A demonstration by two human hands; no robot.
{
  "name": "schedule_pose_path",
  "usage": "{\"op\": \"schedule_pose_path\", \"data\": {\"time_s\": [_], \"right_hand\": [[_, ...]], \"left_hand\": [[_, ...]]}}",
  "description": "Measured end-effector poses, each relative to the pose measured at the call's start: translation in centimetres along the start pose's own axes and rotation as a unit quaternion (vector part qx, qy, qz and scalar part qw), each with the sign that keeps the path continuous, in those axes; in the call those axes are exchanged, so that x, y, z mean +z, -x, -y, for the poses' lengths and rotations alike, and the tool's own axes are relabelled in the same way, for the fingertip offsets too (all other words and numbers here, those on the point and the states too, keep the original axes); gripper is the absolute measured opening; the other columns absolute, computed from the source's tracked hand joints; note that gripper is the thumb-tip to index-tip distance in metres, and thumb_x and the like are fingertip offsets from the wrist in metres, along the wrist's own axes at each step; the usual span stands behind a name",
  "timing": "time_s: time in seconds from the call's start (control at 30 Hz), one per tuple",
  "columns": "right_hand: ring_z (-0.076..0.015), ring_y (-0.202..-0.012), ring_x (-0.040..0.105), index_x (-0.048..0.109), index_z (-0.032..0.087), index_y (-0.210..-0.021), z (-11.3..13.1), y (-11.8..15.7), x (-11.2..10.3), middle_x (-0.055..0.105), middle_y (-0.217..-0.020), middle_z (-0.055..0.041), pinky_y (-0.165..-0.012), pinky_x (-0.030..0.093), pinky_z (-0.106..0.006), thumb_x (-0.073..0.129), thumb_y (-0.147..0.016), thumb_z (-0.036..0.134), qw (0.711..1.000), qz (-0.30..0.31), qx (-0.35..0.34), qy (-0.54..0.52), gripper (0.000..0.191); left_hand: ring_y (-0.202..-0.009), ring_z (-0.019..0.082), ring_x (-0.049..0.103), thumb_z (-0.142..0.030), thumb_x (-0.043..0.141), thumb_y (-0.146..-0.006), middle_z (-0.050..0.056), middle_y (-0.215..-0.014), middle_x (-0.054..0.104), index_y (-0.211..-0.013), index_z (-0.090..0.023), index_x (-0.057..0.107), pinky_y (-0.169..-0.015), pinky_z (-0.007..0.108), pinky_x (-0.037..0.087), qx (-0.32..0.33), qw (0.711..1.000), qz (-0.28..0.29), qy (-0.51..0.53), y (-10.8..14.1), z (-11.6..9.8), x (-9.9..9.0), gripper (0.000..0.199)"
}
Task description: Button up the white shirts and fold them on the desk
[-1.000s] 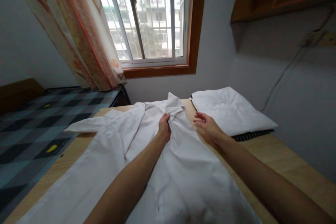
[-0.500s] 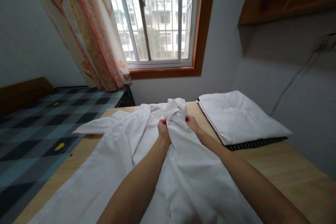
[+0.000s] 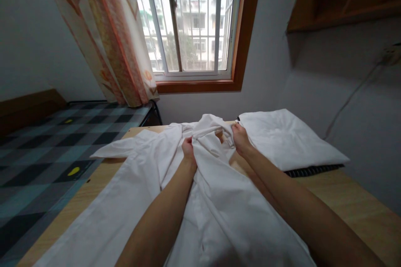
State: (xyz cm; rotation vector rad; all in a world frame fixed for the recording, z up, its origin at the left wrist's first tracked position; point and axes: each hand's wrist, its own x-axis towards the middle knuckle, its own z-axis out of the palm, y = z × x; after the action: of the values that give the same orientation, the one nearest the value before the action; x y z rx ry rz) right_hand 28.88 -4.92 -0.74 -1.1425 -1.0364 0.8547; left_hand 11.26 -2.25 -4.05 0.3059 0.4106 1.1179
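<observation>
A white garment (image 3: 225, 192) lies spread over the wooden table (image 3: 338, 192), one sleeve stretching toward the left edge. My left hand (image 3: 189, 150) is closed on a fold of it near the far end. Further right, my right hand (image 3: 241, 137) grips another part of the same cloth beside the folded white fabric. Between both hands the cloth is raised and bunched, with a small gap showing the wood beneath.
At the right of the table lies a folded white fabric (image 3: 291, 139) over a dark striped one (image 3: 315, 170). A checkered bed (image 3: 46, 162) stands left. Beyond are a window (image 3: 194, 29), a curtain (image 3: 112, 50) and a wall shelf (image 3: 341, 16).
My right hand has moved right and slightly away from me, pulling the cloth with it. My left hand has shifted slightly left. The hands are further apart and the cloth between them is wider.
</observation>
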Motion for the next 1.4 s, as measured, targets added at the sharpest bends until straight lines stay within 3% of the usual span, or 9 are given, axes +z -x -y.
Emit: {"op": "schedule_pose_path", "data": {"time_s": [0.1, 0.3, 0.4, 0.5, 0.57, 0.67, 0.83, 1.07, 1.4], "right_hand": [[-0.0199, -0.078, 0.054, 0.059, 0.018, -0.066, 3.7, -1.3, -2.3, 0.060, -0.074, -0.0039, -0.073, 0.038, -0.030, 0.055, -0.075, 0.020, 0.979, -0.024, -0.062, 0.194, 0.010], [-0.0233, -0.082, 0.060, 0.067, 0.014, -0.096, 13.8, -1.3, -5.9, 0.063, -0.100, -0.0143, -0.063, 0.036, -0.030, 0.040, -0.091, 0.016, 0.611, -0.006, -0.334, 0.718, 0.027], [-0.0260, -0.087, 0.060, 0.067, 0.012, -0.094, 15.8, -2.9, -8.6, 0.065, -0.098, -0.0169, -0.064, 0.038, -0.032, 0.038, -0.093, 0.017, 0.549, 0.007, -0.360, 0.754, 0.030], [-0.0284, -0.091, 0.060, 0.069, 0.012, -0.092, 13.9, -5.9, -13.3, 0.066, -0.100, -0.0188, -0.074, 0.041, -0.037, 0.040, -0.095, 0.036, 0.611, -0.009, -0.278, 0.741, 0.037], [-0.0282, -0.094, 0.061, 0.069, 0.015, -0.099, 11.1, -7.5, -17.1, 0.068, -0.102, -0.0173, -0.080, 0.044, -0.039, 0.040, -0.093, 0.051, 0.727, 0.000, -0.175, 0.664, 0.047], [-0.0289, -0.096, 0.063, 0.064, 0.015, -0.110, 5.9, -7.2, -22.8, 0.068, -0.106, -0.0165, -0.083, 0.049, -0.041, 0.039, -0.089, 0.058, 0.815, -0.009, -0.083, 0.573, 0.054], [-0.0286, -0.090, 0.066, 0.052, 0.018, -0.127, -0.5, -1.3, -28.9, 0.063, -0.119, -0.0176, -0.069, 0.055, -0.039, 0.044, -0.079, 0.071, 0.943, -0.102, -0.003, 0.317, 0.072], [-0.0271, -0.082, 0.064, 0.065, 0.015, -0.104, -1.8, 3.0, -27.7, 0.069, -0.090, -0.0109, -0.072, 0.053, -0.038, 0.075, -0.056, 0.049, 0.884, -0.181, 0.002, 0.430, 0.059], [-0.0191, -0.061, 0.062, 0.066, 0.020, -0.090, 3.2, 0.7, -26.9, 0.067, -0.073, -0.0052, -0.052, 0.052, -0.029, 0.056, -0.068, 0.030, 0.962, -0.184, -0.042, 0.198, 0.026]], "left_hand": [[-0.085, 0.030, 0.068, -0.024, 0.051, -0.061, 0.009, -0.080, 0.071, -0.074, -0.015, 0.063, -0.086, 0.043, 0.052, -0.004, 0.999, 0.024, -0.035, 0.1, 0.0, 0.1, 0.020], [-0.073, 0.020, 0.066, -0.022, 0.059, -0.067, 0.002, -0.074, 0.069, -0.085, -0.016, 0.066, -0.081, 0.035, 0.051, 0.072, 0.953, 0.103, -0.274, -0.1, 3.2, 0.6, 0.020], [-0.097, 0.023, 0.064, -0.034, 0.052, -0.083, 0.006, -0.098, 0.072, -0.097, -0.017, 0.068, -0.095, 0.037, 0.046, 0.124, 0.826, 0.164, -0.525, 0.2, 4.9, 0.3, 0.028], [-0.128, 0.027, 0.047, -0.042, 0.042, -0.092, 0.008, -0.133, 0.058, -0.122, -0.021, 0.062, -0.111, 0.047, 0.027, 0.179, 0.585, 0.192, -0.767, 0.9, 5.6, -0.1, 0.041], [-0.136, 0.030, 0.036, -0.046, 0.040, -0.093, 0.008, -0.145, 0.047, -0.132, -0.024, 0.054, -0.114, 0.054, 0.018, 0.188, 0.433, 0.187, -0.862, 1.3, 5.8, -0.2, 0.047], [-0.140, 0.033, 0.030, -0.060, 0.036, -0.092, 0.008, -0.151, 0.038, -0.140, -0.026, 0.045, -0.114, 0.057, 0.018, 0.182, 0.311, 0.177, -0.916, 1.7, 5.9, -0.1, 0.059], [-0.141, 0.036, 0.026, -0.079, 0.025, -0.083, 0.009, -0.154, 0.033, -0.145, -0.025, 0.039, -0.114, 0.057, 0.018, 0.175, 0.270, 0.165, -0.932, 1.6, 6.1, 0.1, 0.083], [-0.143, 0.037, 0.021, -0.082, 0.021, -0.081, 0.009, -0.156, 0.029, -0.148, -0.025, 0.034, -0.114, 0.057, 0.015, 0.157, 0.265, 0.164, -0.937, 1.3, 6.1, 0.1, 0.089], [-0.142, 0.036, 0.022, -0.077, 0.027, -0.084, 0.011, -0.155, 0.031, -0.147, -0.025, 0.036, -0.113, 0.057, 0.015, 0.165, 0.273, 0.170, -0.933, 1.3, 6.1, 0.1, 0.082]]}}
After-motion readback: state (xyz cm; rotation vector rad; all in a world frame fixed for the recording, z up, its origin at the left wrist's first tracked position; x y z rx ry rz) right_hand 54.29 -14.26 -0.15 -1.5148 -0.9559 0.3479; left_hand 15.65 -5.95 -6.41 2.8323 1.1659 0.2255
